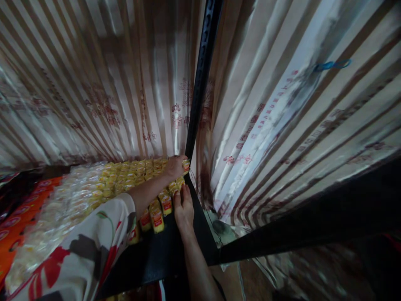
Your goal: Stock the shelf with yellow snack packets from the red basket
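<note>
Small packets with yellow contents (pixel 156 217), wrapped in clear film with red labels, stand in rows on a black shelf (pixel 200 225). At the far right corner my left hand (pixel 175 167) reaches over the rows, its fingers closed around a yellow packet (pixel 186 166) beside the upright post. Nearer to me, my right hand (pixel 184 211) lies along the right end of the rows. Its fingers are stretched out, and the tips touch another yellow packet (pixel 177 186). My left forearm hides part of the rows.
A black perforated post (pixel 203 79) rises at the shelf corner. Pleated, printed plastic sheeting (pixel 150 83) hangs behind and to the right, with a blue tie (pixel 332 65). Pale clear-wrapped packets (pixel 59 217) and orange packs (pixel 21 221) sit to the left.
</note>
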A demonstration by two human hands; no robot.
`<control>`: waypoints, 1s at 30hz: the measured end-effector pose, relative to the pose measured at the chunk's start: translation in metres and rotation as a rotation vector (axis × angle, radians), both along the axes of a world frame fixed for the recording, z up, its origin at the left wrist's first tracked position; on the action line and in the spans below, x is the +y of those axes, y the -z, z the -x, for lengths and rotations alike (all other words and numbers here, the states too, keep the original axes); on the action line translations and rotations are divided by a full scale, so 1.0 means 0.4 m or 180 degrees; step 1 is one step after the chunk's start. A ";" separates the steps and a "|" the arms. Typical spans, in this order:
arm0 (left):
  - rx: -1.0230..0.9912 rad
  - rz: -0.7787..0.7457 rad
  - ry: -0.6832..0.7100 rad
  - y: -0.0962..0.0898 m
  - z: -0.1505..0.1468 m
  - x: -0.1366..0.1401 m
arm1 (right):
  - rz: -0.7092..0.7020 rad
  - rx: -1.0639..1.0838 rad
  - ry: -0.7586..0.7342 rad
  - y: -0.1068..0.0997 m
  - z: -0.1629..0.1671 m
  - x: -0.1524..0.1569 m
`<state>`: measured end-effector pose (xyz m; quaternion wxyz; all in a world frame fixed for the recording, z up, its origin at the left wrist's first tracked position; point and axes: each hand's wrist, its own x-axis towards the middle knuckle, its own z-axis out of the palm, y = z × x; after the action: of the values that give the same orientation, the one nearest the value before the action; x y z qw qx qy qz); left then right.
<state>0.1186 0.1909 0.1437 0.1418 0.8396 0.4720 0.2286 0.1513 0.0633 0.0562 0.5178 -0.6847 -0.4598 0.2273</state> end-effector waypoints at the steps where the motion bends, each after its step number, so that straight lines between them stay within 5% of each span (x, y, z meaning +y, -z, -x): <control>1: 0.0152 0.0032 -0.0013 0.006 0.000 0.003 | 0.0011 -0.0007 0.0001 -0.001 0.000 0.000; 20: 0.0984 -0.0219 0.0049 0.008 -0.015 0.035 | -0.0126 0.0068 0.0130 0.002 -0.005 0.013; 26: 0.0795 -0.0267 -0.0090 -0.008 -0.010 0.014 | -0.0156 0.0099 0.0203 0.006 -0.001 0.015; 30: 0.0025 -0.0300 -0.0225 -0.031 -0.009 -0.073 | -0.0178 0.0130 0.0119 -0.004 -0.012 0.013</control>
<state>0.1221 0.1616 0.1560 0.0920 0.8290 0.4907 0.2521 0.1560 0.0685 0.0578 0.5502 -0.6736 -0.4425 0.2185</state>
